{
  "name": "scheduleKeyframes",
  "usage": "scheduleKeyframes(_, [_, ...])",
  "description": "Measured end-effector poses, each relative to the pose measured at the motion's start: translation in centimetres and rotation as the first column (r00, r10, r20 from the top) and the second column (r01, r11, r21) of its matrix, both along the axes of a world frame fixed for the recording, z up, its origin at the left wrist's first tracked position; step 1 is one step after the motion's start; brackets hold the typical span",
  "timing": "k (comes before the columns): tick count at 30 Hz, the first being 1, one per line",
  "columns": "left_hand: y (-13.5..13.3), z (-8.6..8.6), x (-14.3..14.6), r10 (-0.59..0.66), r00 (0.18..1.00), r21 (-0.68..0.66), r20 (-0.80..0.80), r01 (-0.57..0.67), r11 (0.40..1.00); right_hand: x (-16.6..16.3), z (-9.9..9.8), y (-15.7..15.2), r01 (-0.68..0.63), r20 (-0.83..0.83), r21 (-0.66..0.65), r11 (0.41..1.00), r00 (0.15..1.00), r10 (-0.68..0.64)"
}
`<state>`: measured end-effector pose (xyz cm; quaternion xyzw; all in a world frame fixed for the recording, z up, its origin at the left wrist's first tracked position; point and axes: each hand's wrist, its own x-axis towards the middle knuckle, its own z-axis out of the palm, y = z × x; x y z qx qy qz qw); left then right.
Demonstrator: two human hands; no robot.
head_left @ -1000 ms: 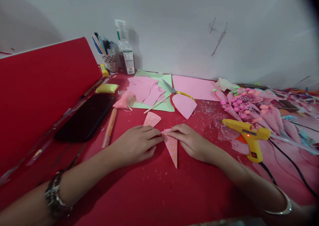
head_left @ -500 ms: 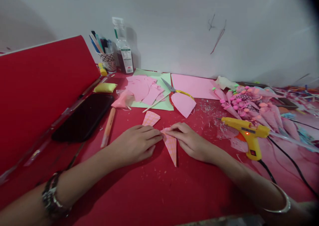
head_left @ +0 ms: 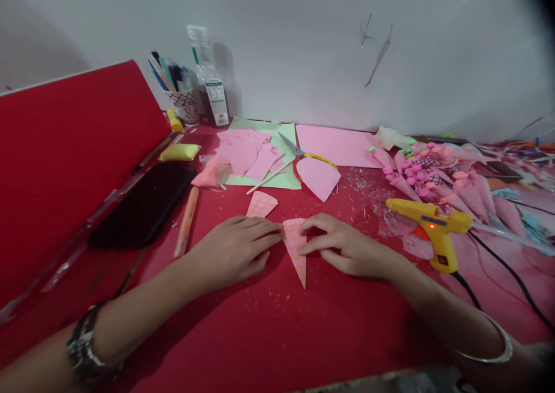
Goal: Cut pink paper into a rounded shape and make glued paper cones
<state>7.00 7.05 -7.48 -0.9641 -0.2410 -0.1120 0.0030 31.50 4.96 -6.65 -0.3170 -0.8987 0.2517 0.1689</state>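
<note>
A folded wedge of pink paper with an orange grid, cone-shaped (head_left: 296, 248), lies on the red tabletop with its point toward me. My left hand (head_left: 236, 247) rests palm down at its left, fingers stretched out and fingertips at the upper left edge. From the right, my right hand (head_left: 347, 247) reaches in with its fingers apart, two fingertips at the wedge's right side. A second gridded paper piece (head_left: 262, 204) lies just beyond my left hand, partly covered by it.
Scissors (head_left: 299, 152) and pink cutouts (head_left: 243, 153) lie farther back. At right are a yellow glue gun (head_left: 433, 225) with a lit red light and a pile of pink cones (head_left: 442, 176). A phone (head_left: 143, 208) and an orange stick (head_left: 187, 222) lie left; a bottle (head_left: 213, 95) stands behind.
My right hand's fingers have spread apart and drawn back slightly right, uncovering the top of the paper wedge. My left hand has stayed in nearly the same place.
</note>
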Motion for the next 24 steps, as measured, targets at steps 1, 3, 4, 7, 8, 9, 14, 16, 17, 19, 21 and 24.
scheduleKeyframes(1, [0.0,0.0,0.0,0.0,1.0,-0.004,-0.001,0.0,1.0,0.0,0.1,0.0,-0.008,0.004,-0.004,1.0,1.0,0.008])
scheduleKeyframes(3, [0.0,0.0,0.0,0.002,1.0,-0.013,-0.01,-0.002,1.0,0.0,0.2,0.0,-0.022,0.015,-0.012,1.0,1.0,0.022])
scheduleKeyframes(4, [0.0,0.1,0.0,0.003,1.0,-0.017,-0.017,-0.003,1.0,0.1,0.3,0.0,-0.031,0.022,-0.017,0.999,0.999,0.031])
scheduleKeyframes(7, [0.0,0.1,0.0,0.006,1.0,-0.015,-0.025,-0.006,1.0,0.3,0.4,0.0,-0.059,0.046,-0.039,0.998,0.997,0.06])
scheduleKeyframes(8, [0.0,0.0,0.0,0.005,1.0,-0.01,-0.023,-0.005,1.0,0.3,0.5,0.0,-0.067,0.05,-0.046,0.997,0.996,0.069])
scheduleKeyframes(9, [0.1,0.0,0.0,0.004,1.0,-0.006,-0.022,-0.004,1.0,0.4,0.5,0.0,-0.074,0.052,-0.052,0.996,0.996,0.077])
scheduleKeyframes(14, [0.1,-0.1,0.0,0.002,1.0,0.014,-0.022,-0.001,1.0,0.3,0.7,0.0,-0.082,-0.018,-0.096,0.992,0.997,0.081])
scheduleKeyframes(16, [0.1,-0.1,-0.1,0.0,1.0,0.011,-0.019,0.0,1.0,0.0,0.4,0.1,0.001,-0.096,-0.108,0.994,0.995,-0.012])
scheduleKeyframes(17, [0.1,-0.2,-0.1,-0.002,1.0,0.007,-0.021,0.002,1.0,-0.1,0.2,0.1,0.069,-0.139,-0.106,0.992,0.987,-0.084])
scheduleKeyframes(19, [0.1,-0.2,-0.2,-0.01,1.0,-0.001,-0.025,0.01,1.0,-0.4,-0.3,0.1,0.21,-0.208,-0.092,0.973,0.952,-0.225])
scheduleKeyframes(21, [0.2,-0.2,-0.2,-0.022,0.999,-0.005,-0.029,0.022,1.0,-0.7,-0.9,0.0,0.28,-0.222,-0.082,0.956,0.93,-0.292])
scheduleKeyframes(24, [0.3,-0.1,-0.1,-0.031,0.999,-0.007,-0.03,0.03,1.0,-1.0,-1.3,-0.1,0.259,-0.16,-0.095,0.961,0.949,-0.272])
